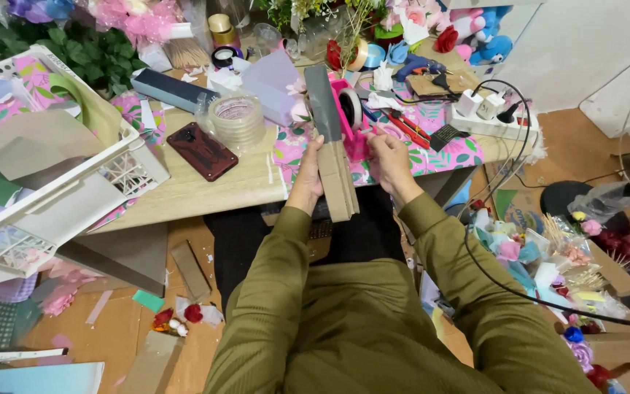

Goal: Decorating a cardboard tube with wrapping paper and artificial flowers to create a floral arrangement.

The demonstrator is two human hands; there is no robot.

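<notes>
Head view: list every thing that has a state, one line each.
Cardboard strip: upright, held by left hand.
Right hand: at pink tape dispenser.
Clear tape rolls: stacked flat.
White basket: tipped on its side.
Red phone case: lying flat.
Power strip: plugs inserted.

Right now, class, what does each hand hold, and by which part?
Left hand grips the cardboard strip along its left edge; right hand is at the pink tape dispenser.

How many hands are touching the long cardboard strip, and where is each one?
2. The left hand holds the cardboard strip on its left edge. The right hand is at its right edge, beside the pink tape dispenser on the table. No other hands show.
</notes>
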